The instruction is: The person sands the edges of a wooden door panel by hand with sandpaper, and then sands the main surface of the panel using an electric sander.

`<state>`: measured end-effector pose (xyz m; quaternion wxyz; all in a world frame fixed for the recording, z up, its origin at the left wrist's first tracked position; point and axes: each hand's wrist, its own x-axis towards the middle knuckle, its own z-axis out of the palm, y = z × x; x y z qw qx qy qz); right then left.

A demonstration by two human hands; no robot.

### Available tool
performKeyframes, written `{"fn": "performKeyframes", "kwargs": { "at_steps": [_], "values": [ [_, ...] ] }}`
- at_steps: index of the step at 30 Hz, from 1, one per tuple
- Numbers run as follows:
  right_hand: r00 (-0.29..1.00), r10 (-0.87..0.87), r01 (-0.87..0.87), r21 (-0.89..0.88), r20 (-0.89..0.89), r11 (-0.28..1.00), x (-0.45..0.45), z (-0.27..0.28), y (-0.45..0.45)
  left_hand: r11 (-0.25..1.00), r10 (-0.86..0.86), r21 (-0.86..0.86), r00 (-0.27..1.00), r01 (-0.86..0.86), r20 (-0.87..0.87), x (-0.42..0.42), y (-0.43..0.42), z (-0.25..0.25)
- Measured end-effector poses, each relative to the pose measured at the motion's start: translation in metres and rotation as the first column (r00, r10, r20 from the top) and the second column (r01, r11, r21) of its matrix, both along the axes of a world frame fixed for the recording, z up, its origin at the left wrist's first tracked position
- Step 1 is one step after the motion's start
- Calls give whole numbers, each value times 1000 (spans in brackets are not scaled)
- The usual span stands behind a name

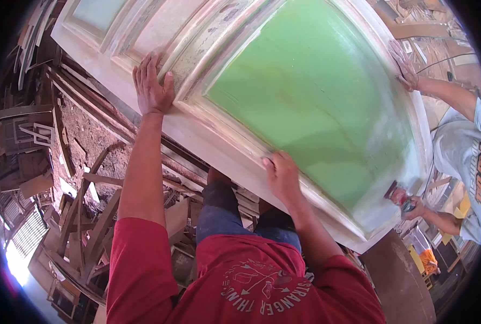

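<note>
A large panelled wooden door [186, 127] with moulded borders and a green inset panel [300, 102] lies in front of me. Flat on the pale wood beside the moulding, my left hand [155, 89] rests with its fingers apart. My right hand [284, 175] is closed, its fingers curled against the moulding [246, 137] at the green panel's near edge. Something small and dark shows by its thumb; I cannot make out what it is.
A co-worker at right puts one hand [406, 67] on the door's edge and holds a power sander [399, 195] against its corner. Wood scraps [83, 227] and long boards [89, 102] fill the left side. A brown board [397, 275] stands below the door.
</note>
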<state>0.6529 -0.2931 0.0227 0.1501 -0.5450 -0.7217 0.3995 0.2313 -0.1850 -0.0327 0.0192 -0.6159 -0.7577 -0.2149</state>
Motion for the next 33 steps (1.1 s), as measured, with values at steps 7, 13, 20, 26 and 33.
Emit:
{"fn": "performKeyframes", "kwargs": {
  "at_steps": [7, 13, 20, 26, 33],
  "values": [
    [994, 6, 7, 116, -108, 993, -64, 8, 19, 1000, -8, 3, 1000, 8, 0, 2, 3, 1],
    [997, -25, 34, 130, -73, 991, -14, 20, -11, 1000, 10, 0, 1000, -10, 9, 3, 2, 2],
    [994, 30, -11, 179, -106, 984, -80, 1, 18, 1000, -10, 16, 1000, 10, 17, 1, 3, -2],
    [999, -46, 45, 95, 7, 994, -5, 21, -20, 1000, 2, -3, 999, -2, 39, 4, 0, 3],
    [993, -22, 47, 206, -120, 977, -101, 1, 27, 1000, -14, -15, 1000, 14, 12, 2, 4, 2]
  ]
}}
